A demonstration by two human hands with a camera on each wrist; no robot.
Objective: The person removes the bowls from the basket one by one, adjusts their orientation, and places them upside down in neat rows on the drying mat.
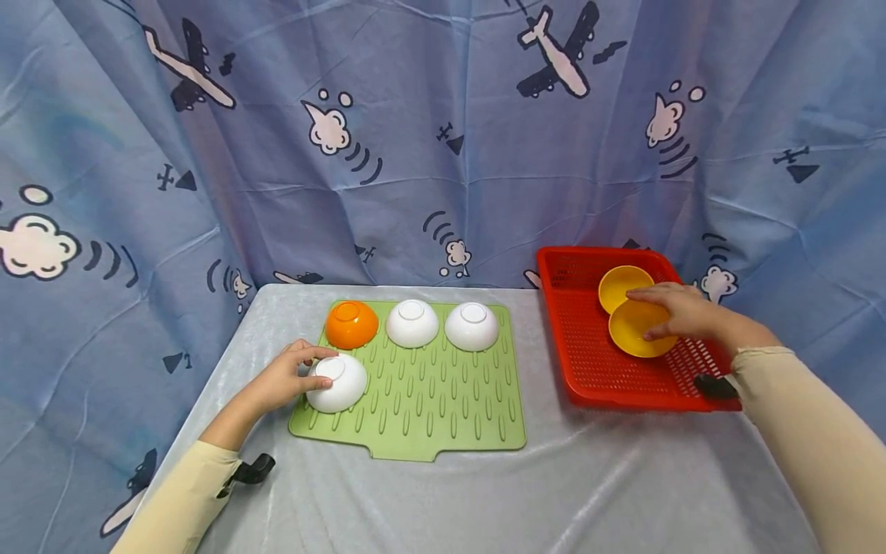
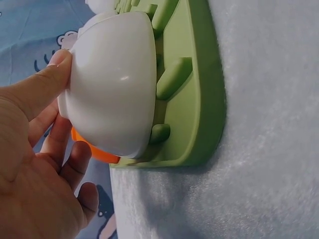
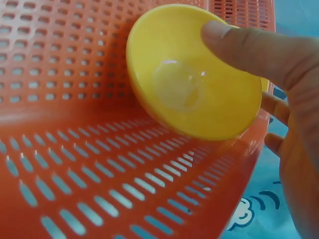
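Note:
On the green drying mat (image 1: 443, 415), my left hand (image 1: 287, 377) holds an upside-down white bowl (image 1: 349, 385) at the mat's near left. In the left wrist view, thumb and fingers pinch the foot ring of that white bowl (image 2: 112, 84). Over the red basket (image 1: 564, 346), my right hand (image 1: 692, 312) grips the rim of a yellow bowl (image 1: 633, 331), thumb inside and fingers outside. The right wrist view shows this yellow bowl (image 3: 174, 99) tilted, its inside facing the camera. A second yellow bowl (image 1: 619, 285) lies behind it in the basket.
Along the mat's back edge stand an upside-down orange bowl (image 1: 351, 327) and two upside-down white bowls, one in the middle (image 1: 412, 327) and one at the right (image 1: 472, 331). A pale cloth (image 1: 484, 508) covers the table. Behind hangs a blue curtain (image 1: 388, 200) with airplane prints.

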